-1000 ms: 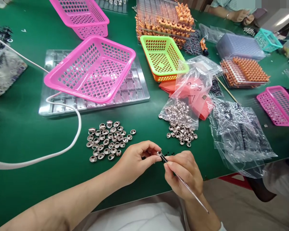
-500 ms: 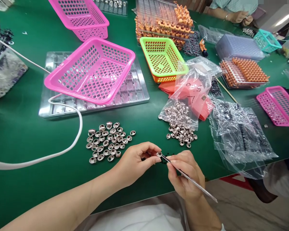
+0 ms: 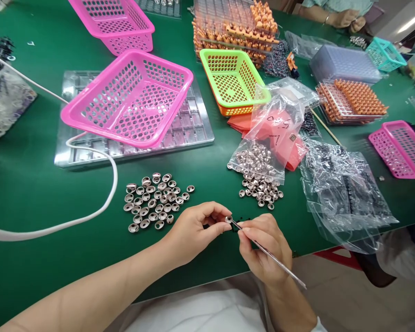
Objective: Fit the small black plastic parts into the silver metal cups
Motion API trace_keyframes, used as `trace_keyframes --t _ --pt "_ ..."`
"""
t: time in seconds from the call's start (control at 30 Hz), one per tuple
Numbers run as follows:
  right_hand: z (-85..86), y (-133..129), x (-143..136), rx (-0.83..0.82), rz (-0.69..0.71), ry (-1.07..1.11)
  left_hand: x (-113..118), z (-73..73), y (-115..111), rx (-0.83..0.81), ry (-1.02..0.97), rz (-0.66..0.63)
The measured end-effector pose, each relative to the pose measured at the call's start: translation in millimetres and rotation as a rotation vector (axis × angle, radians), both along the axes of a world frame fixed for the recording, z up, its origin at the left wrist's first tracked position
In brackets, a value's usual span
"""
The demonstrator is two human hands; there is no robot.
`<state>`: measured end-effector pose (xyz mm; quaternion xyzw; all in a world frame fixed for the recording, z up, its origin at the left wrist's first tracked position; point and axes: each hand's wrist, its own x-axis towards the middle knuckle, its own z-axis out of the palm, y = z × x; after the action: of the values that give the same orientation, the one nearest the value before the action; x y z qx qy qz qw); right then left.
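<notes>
Between thumb and fingertips, my left hand [image 3: 197,233] pinches a small silvery metal cup [image 3: 228,220]. My right hand [image 3: 268,249] grips thin metal tweezers [image 3: 275,259] like a pen, their tip at the little cup. Tiny black pieces [image 3: 240,222] lie on the green table just behind the tips, partly hidden by my fingers. Left of my left hand is a spread-out group of similar metal cups [image 3: 152,203]. Beyond my right hand, more cups [image 3: 263,188] spill from a clear plastic bag [image 3: 259,159].
A pink basket [image 3: 124,131] sits on a clear tray [image 3: 200,124], with a white cord [image 3: 112,189] looping beside it. Behind stand a green basket [image 3: 235,103] and trays of orange parts [image 3: 235,34]. Plastic bags [image 3: 346,198] lie right. Across the table are another person's hands [image 3: 346,19].
The tweezers and my right hand have shifted slightly left, bringing the tip closer into the metal cup. The whole view has moved a little. My left hand keeps its pinch.
</notes>
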<state>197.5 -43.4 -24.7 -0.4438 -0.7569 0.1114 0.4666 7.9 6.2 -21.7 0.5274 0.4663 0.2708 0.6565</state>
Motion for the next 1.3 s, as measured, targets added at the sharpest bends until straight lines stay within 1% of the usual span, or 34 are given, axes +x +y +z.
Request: trace_keyframes --t 0.1,0.23,0.37,1.1,1.3 --pt "0.2 -0.5 0.1 -0.004 -0.005 0.005 -0.7 0.7 0.0 0.018 0.004 -0.012" --pt "-2.9 -2.8 2.4 -0.024 -0.027 0.064 -2.0 1.4 -0.3 0.029 0.012 -0.023" --pt "-5.0 -3.1 3.5 -0.025 -0.014 0.095 -2.0 1.1 -0.5 0.027 0.005 -0.025" --pt "-3.5 -3.0 3.9 -0.058 -0.002 0.037 -3.7 0.2 -0.5 0.041 0.030 -0.050" --pt "-1.5 -1.9 3.9 -0.056 0.030 0.029 -3.5 0.5 -0.3 0.042 0.034 -0.054"
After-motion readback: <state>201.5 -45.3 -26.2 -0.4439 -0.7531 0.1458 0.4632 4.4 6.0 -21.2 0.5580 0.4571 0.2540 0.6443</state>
